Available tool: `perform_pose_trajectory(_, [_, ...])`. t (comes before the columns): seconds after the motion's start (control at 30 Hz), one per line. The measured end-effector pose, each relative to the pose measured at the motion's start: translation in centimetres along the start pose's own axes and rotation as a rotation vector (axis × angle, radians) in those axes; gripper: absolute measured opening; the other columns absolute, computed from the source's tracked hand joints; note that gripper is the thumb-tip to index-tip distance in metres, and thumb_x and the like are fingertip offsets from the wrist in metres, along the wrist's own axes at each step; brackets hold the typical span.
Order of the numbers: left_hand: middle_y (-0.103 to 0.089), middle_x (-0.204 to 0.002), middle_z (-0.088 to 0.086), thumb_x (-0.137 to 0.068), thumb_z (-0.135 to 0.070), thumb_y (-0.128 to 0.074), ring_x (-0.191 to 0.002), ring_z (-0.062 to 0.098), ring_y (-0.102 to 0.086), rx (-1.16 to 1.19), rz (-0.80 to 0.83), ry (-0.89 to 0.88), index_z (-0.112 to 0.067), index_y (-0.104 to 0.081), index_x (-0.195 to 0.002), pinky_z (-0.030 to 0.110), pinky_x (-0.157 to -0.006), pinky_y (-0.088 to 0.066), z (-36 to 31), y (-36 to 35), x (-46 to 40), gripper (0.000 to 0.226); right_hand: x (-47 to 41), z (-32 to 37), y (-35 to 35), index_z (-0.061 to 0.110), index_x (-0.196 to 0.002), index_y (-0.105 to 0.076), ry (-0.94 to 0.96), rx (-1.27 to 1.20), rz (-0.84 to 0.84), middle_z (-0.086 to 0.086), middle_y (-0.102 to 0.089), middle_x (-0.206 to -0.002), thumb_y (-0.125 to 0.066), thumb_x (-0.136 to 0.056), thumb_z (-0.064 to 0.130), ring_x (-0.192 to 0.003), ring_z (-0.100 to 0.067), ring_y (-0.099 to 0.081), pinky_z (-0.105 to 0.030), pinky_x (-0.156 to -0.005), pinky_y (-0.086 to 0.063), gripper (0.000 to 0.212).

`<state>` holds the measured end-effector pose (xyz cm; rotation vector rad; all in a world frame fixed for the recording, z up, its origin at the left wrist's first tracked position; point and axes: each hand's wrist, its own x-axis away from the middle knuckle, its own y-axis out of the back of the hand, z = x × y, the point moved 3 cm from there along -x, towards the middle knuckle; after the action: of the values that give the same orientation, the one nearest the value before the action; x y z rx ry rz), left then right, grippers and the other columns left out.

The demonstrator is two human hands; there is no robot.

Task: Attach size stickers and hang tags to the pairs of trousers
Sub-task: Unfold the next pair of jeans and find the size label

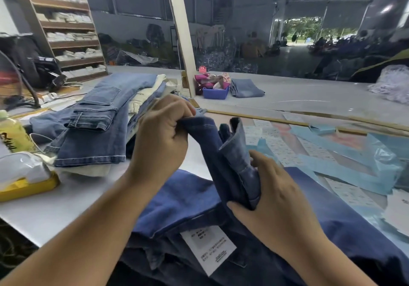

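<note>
Two hands on one pair of dark trousers [221,148], lifted off the table [66,210]. Left of your grip: a stack of folded jeans [95,122]. Your left hand [159,137] pinches a denim fold, fingers curled tight. Below the grip, a white hang tag [209,250] lies on the denim. Your right hand [274,199] clutches the bunched fabric, thumb pressed beneath. Right of it: sticker sheets [285,150] and blue strips [354,164].

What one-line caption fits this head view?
Both hands, left hand and right hand, grip dark denim trousers above a white hang tag.
</note>
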<state>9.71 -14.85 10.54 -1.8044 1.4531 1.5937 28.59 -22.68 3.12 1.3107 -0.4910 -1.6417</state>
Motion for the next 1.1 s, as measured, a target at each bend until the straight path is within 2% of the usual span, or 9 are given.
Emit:
perform_pose_trajectory(0.1, [-0.061,-0.09,0.009,-0.073,0.018,-0.061,-0.087,0.028,-0.056,-0.219,0.104,0.046,-0.001,-0.062,-0.073,0.038,-0.079,-0.047,3.5,-0.2,3.0,0.019,0.6,-0.8,-0.8,0.038,-0.124,-0.035,-0.123,0.097,0.192,0.014,-0.06,-0.102,-0.061,-0.071,0.047,-0.09,-0.018,-0.06,-0.03,-0.062,-0.037,0.06])
perform_pose_trajectory(0.2, [-0.05,-0.126,0.009,-0.079,0.002,-0.064,-0.114,0.032,-0.046,-0.504,0.426,0.515,-0.01,-0.057,-0.119,0.043,-0.099,-0.039,6.7,0.0,8.6,0.043,0.7,-1.2,-1.1,0.031,-0.094,-0.04,-0.14,0.146,0.138,0.008,-0.055,-0.074,-0.054,-0.081,0.034,-0.071,-0.023,-0.056,-0.033,-0.053,-0.033,0.019])
perform_pose_trajectory(0.27, [-0.041,-0.13,0.001,-0.077,-0.014,-0.065,-0.122,0.025,-0.039,-0.606,0.528,0.625,-0.021,-0.041,-0.132,0.036,-0.103,-0.033,5.9,0.2,11.2,0.06,-0.2,-1.5,-0.7,0.027,-0.083,-0.04,-0.162,0.064,0.058,0.008,-0.048,-0.061,-0.057,-0.082,0.027,-0.06,-0.026,-0.05,-0.033,-0.05,-0.033,0.017])
perform_pose_trajectory(0.43, [-0.05,-0.097,0.0,-0.072,-0.048,-0.064,-0.089,0.024,-0.051,-0.575,0.292,0.241,-0.016,-0.046,-0.1,0.04,-0.077,-0.048,-1.1,-1.0,11.3,0.047,-3.3,-2.3,3.0,0.02,-0.085,-0.052,-0.156,-0.053,-0.192,0.002,-0.056,-0.065,-0.064,-0.083,0.018,-0.056,-0.02,-0.05,-0.029,-0.049,-0.036,0.012])
perform_pose_trajectory(0.63, [-0.048,-0.109,0.005,-0.075,-0.009,-0.066,-0.094,0.026,-0.047,-0.422,-0.044,-0.263,-0.021,-0.054,-0.105,0.038,-0.083,-0.036,-6.3,-3.5,11.1,0.035,-4.8,-2.8,6.1,0.021,-0.087,-0.05,-0.165,-0.056,-0.299,0.004,-0.055,-0.07,-0.063,-0.084,0.024,-0.063,-0.027,-0.05,-0.035,-0.053,-0.038,0.014])
perform_pose_trajectory(0.77, [-0.059,-0.079,-0.002,-0.059,-0.018,-0.072,-0.077,0.023,-0.052,-0.489,0.472,-0.199,-0.02,-0.068,-0.072,0.033,-0.072,-0.036,-6.0,-6.7,11.2,0.014,-4.6,-2.9,5.8,0.018,-0.09,-0.051,-0.198,-0.042,-0.268,-0.001,-0.057,-0.072,-0.06,-0.084,0.022,-0.065,-0.03,-0.052,-0.039,-0.057,-0.044,0.012])
perform_pose_trajectory(0.9, [-0.056,-0.116,0.008,-0.085,-0.027,-0.06,-0.109,0.029,-0.045,-0.755,0.889,0.097,-0.014,-0.06,-0.117,0.039,-0.095,-0.033,-4.8,-10.0,11.1,0.035,-3.8,-2.5,5.6,0.018,-0.086,-0.051,-0.184,-0.053,-0.345,0.009,-0.052,-0.064,-0.061,-0.084,0.021,-0.056,-0.011,-0.047,-0.025,-0.048,-0.033,0.01])
perform_pose_trajectory(1.03, [-0.061,-0.116,0.006,-0.093,-0.014,-0.047,-0.107,0.028,-0.056,-0.75,0.869,0.097,-0.017,-0.058,-0.114,0.038,-0.091,-0.038,-4.4,-10.3,9.9,0.024,-3.6,-2.3,6.0,0.016,-0.088,-0.051,-0.16,-0.036,-0.41,0.005,-0.053,-0.063,-0.061,-0.084,0.02,-0.053,-0.018,-0.045,-0.025,-0.048,-0.03,0.011])
perform_pose_trajectory(1.1, [-0.065,-0.098,0.002,-0.08,-0.012,-0.062,-0.093,0.026,-0.061,-0.639,0.745,0.054,-0.02,-0.065,-0.097,0.035,-0.083,-0.045,-4.8,-8.8,9.0,0.019,-3.8,-2.5,6.6,0.012,-0.092,-0.053,-0.147,0.0,-0.458,-0.002,-0.054,-0.065,-0.061,-0.085,0.018,-0.054,-0.027,-0.043,-0.029,-0.049,-0.026,0.012])
